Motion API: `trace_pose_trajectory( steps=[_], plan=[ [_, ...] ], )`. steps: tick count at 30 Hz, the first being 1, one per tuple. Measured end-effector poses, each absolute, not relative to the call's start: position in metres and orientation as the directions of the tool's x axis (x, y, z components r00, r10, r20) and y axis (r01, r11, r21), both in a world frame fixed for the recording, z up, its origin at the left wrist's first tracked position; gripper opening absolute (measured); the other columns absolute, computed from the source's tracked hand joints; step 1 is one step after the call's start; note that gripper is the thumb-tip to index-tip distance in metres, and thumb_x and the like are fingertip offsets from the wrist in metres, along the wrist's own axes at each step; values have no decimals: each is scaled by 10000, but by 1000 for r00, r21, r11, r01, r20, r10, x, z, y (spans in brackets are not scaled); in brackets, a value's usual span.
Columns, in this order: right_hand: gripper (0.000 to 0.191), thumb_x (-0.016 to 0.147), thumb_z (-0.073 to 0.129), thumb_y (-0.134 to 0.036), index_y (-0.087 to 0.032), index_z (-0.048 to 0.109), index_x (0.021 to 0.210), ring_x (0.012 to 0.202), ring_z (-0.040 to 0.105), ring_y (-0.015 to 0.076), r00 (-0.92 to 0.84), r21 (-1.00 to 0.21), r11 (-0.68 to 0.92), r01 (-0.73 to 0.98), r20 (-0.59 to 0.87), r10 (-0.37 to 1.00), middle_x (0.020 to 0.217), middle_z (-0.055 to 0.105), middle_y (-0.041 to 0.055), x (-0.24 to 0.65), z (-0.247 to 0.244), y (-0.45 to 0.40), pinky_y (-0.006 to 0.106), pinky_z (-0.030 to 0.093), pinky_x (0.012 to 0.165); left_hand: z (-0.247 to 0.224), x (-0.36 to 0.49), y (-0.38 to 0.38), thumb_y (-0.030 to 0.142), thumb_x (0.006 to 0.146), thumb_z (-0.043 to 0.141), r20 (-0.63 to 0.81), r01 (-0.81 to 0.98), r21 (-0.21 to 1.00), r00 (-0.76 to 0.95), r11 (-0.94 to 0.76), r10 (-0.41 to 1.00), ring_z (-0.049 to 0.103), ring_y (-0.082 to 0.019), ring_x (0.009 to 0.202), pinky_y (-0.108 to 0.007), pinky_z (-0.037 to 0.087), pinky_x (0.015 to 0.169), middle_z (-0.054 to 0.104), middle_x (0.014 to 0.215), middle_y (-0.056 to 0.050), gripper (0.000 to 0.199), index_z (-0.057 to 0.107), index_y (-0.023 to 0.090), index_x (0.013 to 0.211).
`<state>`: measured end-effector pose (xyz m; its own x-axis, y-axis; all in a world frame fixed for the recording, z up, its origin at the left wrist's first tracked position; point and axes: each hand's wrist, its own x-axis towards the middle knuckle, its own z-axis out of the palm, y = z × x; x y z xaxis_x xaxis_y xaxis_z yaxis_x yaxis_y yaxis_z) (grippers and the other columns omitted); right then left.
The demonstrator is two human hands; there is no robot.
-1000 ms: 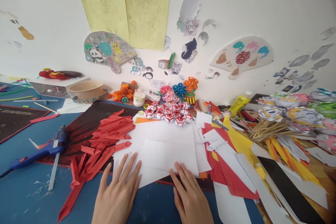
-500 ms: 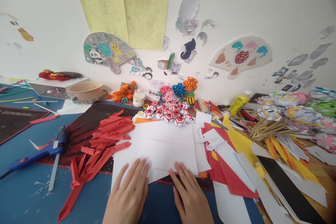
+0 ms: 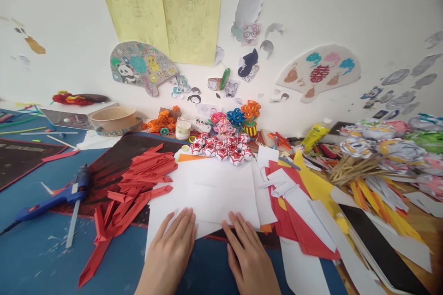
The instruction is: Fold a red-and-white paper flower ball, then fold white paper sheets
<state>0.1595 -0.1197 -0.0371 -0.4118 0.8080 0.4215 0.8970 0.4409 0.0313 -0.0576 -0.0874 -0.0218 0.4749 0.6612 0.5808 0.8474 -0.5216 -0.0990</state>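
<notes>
My left hand (image 3: 172, 248) lies flat, its fingertips resting on the white paper (image 3: 211, 184) near the lower left. On the paper's lower right edge, my right hand (image 3: 247, 251) rests with its fingers stretched out and grips nothing. The white sheets overlap, and their far edge meets a cluster of red and white paper flowers (image 3: 221, 148). Left of the paper, folded red paper strips (image 3: 145, 179) lie in a loose pile. Red paper sheets (image 3: 304, 230) with white strips on top lie to the right.
A blue glue gun (image 3: 71, 193) lies at the left with its cord. A black phone (image 3: 380, 249) is at the right front. Behind stand a bowl (image 3: 113, 118), a small jar (image 3: 182, 129) and a yellow bottle (image 3: 316, 134). Paper flowers on sticks (image 3: 356, 150) crowd the right.
My two hands stay almost in place on the paper; the left fingers are slightly closer together. The view has shifted very slightly.
</notes>
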Motion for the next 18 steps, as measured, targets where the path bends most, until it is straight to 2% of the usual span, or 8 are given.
trace_pose_trajectory(
  steps=[4, 9, 18],
  plan=[
    [508, 901, 451, -180, -185, 425, 1407, 1296, 452, 282, -417, 57, 436, 898, 424, 804, 1442, 430, 84, 159, -36, -120, 403, 536, 951, -19, -42, -92, 140, 967, 336, 560, 827, -116, 511, -550, 652, 609, -238, 1111, -424, 374, 1006, 700, 1148, -78, 357, 681, 154, 1061],
    [521, 906, 450, -184, -203, 395, 1424, 1299, 453, 271, -415, 56, 432, 900, 409, 813, 1453, 419, 67, 160, -33, -119, 416, 508, 978, -20, -20, -92, 144, 956, 350, 511, 750, -176, 623, -637, 592, 583, -207, 1149, -352, 432, 962, 654, 1238, -58, 358, 633, 168, 1175],
    [452, 929, 476, -306, -286, 460, 1380, 1302, 443, 312, -363, 65, 368, 927, 394, 844, 1457, 427, 41, 168, -23, -120, 466, 464, 983, -21, -17, -93, 163, 940, 379, 469, 802, -16, 534, -597, 703, 602, -191, 1130, -343, 427, 979, 635, 1269, -27, 358, 620, 215, 1199]
  ],
)
